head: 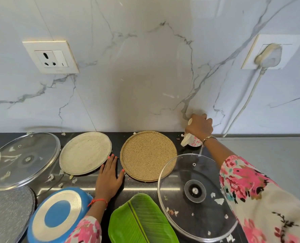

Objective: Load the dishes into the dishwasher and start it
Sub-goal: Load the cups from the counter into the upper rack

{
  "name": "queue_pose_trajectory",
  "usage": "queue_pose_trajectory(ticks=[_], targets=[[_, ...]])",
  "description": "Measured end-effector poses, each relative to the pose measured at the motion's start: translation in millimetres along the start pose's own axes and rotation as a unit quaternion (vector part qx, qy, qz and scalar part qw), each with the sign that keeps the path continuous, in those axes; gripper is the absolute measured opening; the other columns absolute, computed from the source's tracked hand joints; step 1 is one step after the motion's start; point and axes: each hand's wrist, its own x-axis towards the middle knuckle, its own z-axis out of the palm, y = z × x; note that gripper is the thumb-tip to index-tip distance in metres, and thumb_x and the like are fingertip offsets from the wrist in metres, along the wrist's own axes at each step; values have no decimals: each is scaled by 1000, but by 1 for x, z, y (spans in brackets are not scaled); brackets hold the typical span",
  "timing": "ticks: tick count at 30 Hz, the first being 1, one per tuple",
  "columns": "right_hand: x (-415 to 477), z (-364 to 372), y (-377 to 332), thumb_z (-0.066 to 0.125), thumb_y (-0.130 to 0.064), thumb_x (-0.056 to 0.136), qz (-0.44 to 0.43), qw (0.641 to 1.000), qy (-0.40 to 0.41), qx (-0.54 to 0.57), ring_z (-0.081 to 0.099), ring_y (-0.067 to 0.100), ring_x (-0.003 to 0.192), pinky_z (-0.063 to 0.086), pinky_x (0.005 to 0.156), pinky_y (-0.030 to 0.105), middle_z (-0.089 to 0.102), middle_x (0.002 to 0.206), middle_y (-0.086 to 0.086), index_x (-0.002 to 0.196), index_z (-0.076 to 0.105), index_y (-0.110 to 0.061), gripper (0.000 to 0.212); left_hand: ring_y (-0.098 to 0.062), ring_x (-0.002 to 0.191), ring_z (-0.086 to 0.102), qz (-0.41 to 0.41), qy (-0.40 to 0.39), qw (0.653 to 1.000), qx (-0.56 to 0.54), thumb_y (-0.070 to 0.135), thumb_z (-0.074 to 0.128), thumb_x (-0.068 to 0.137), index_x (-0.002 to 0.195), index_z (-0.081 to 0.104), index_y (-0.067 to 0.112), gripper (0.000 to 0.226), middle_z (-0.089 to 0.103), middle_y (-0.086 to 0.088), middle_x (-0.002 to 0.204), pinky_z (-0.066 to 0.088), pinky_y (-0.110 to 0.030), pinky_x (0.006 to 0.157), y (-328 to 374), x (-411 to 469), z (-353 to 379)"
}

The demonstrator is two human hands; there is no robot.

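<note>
My right hand (201, 128) gripped the floral mug (192, 142) from above, far back at the wall (145, 67). My left hand (109, 178) lay spread flat on the table (142, 187), nearer the plates.

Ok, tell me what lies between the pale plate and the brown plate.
The left hand, flat on the dark counter, fingers straight; the head view shows it. The right hand grips a cup farther right.

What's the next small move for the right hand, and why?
Probably lift the cup up and back from the wall, over the glass lid lying in front of it. The right hand grips the cup from above; the left hand rests flat on the counter between the cream plate and the tan plate, holding nothing.
</note>
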Motion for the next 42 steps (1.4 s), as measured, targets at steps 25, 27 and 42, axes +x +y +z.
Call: queue_pose_trajectory(ticks=[25, 27, 42], targets=[[-292, -62, -21, 77, -29, 65, -280, 960, -2, 15, 40, 30, 111, 41, 82, 36, 40, 116, 7, 122, 50, -29, 63, -17, 145, 2, 56, -8, 998, 8, 60, 30, 87, 146, 21, 12, 77, 14, -3, 156, 0, -36, 116, 58, -185, -65], [-330, -51, -7, 78, -31, 64, -271, 962, -4, 5, 41, 32, 112, 42, 87, 38, 41, 118, 9, 123, 50, -29, 65, -17, 145, 2, 58, 1, 998, 5, 70, 14, 74, 146, 21, 12, 93, 13, -3, 156, 0, -37, 116, 59, -226, -63], [-632, 17, 172, 79, -29, 63, -202, 977, -63, 3, 40, 29, 113, 42, 80, 38, 42, 118, 7, 121, 51, -27, 65, -20, 144, 9, 77, -72, 994, -6, 62, 41, 84, 142, 27, 10, 80, 23, -6, 153, 1, -40, 116, 84, -548, -35]])
